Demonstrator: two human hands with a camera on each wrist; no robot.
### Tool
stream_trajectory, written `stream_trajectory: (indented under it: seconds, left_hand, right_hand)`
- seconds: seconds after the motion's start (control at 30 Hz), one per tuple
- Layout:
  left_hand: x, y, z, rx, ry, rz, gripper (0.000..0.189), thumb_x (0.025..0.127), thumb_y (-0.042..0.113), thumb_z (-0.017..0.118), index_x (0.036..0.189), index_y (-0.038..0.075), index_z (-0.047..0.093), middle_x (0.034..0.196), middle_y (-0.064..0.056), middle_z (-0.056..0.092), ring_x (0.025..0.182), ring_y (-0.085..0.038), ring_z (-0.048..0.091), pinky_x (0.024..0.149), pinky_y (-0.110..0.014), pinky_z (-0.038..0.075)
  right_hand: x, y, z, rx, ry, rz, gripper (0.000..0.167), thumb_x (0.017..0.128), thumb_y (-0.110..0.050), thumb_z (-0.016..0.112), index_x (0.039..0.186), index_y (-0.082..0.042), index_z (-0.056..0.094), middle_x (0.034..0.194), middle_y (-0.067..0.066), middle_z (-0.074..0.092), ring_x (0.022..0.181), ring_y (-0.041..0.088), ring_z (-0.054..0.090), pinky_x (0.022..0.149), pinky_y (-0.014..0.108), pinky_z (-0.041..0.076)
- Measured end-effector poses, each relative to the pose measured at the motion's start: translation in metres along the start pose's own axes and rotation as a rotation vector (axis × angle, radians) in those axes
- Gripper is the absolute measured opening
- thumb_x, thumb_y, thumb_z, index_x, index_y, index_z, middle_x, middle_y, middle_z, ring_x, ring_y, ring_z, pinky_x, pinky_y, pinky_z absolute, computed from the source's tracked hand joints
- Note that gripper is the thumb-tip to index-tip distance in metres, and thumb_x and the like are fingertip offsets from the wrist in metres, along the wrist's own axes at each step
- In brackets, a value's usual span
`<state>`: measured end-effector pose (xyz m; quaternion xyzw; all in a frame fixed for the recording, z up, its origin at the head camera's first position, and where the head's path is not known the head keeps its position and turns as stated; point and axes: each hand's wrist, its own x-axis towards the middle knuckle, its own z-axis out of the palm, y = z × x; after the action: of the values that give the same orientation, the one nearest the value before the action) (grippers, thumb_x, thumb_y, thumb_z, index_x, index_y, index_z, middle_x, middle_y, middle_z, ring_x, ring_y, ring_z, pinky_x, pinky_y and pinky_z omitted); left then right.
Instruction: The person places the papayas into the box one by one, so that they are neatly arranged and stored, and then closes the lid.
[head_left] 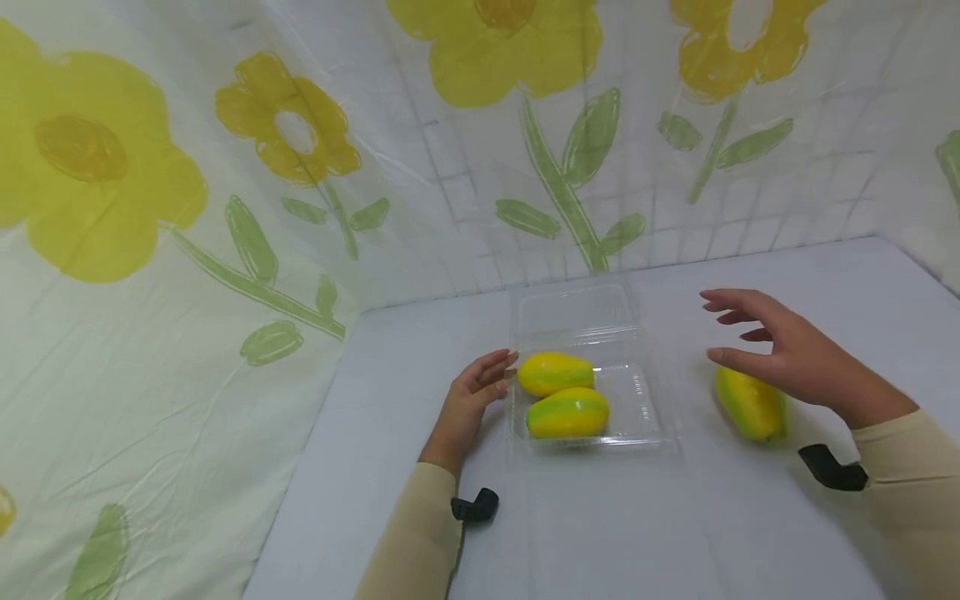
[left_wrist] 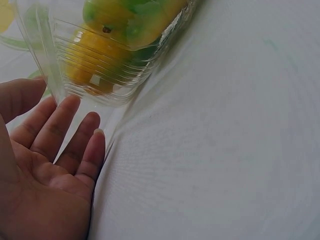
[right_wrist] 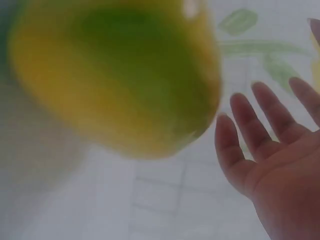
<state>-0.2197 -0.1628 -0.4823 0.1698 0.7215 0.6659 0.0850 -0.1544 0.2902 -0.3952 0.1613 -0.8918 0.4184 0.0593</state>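
Note:
A clear plastic clamshell box lies on the table, its lid folded back at the far side. Two yellow-green papayas rest side by side in the left part of its base. My left hand is at the box's left edge, fingers relaxed, with thumb and fingertips right at the rim in the left wrist view. To the right of the box, a third papaya lies on the table. My right hand hovers over its far end, fingers spread and holding nothing; the papaya looms large in the right wrist view.
The white-covered table meets a flower-printed plastic sheet behind and at the left. A black wrist device sits at the left sleeve, another at the right sleeve.

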Motion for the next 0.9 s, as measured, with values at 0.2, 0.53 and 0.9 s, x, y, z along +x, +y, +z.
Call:
stream_trajectory:
  seconds: [0.2,0.53,0.9]
  left_hand:
    - [0.000,0.000,0.000,0.002,-0.002,0.004,0.051,0.108,0.011,0.062,0.159,0.008,0.054,0.153,0.001,0.064,0.139,-0.025,0.058,0.108,-0.039,0.049]
    - [0.001,-0.002,0.000,0.000,-0.006,-0.001,0.051,0.108,0.013,0.063,0.159,0.009,0.055,0.153,0.001,0.063,0.139,-0.025,0.058,0.108,-0.038,0.049]
    - [0.000,0.000,-0.001,0.019,-0.005,-0.011,0.051,0.109,0.014,0.062,0.160,0.010,0.054,0.154,0.002,0.063,0.139,-0.024,0.058,0.109,-0.040,0.048]
  right_hand:
    - [-0.008,0.027,-0.002,-0.031,-0.026,0.038,0.069,0.102,-0.021,0.079,0.162,-0.011,0.047,0.153,0.019,0.053,0.130,0.040,0.052,0.090,0.007,0.032]
    - [-0.023,0.055,-0.002,-0.064,-0.089,0.075,0.059,0.102,-0.021,0.079,0.153,-0.006,0.056,0.149,0.019,0.057,0.126,0.034,0.055,0.089,0.006,0.036]
    - [-0.027,0.056,-0.003,-0.054,-0.176,0.147,0.048,0.105,-0.029,0.076,0.149,-0.013,0.065,0.149,0.019,0.060,0.121,0.040,0.064,0.084,0.031,0.055]
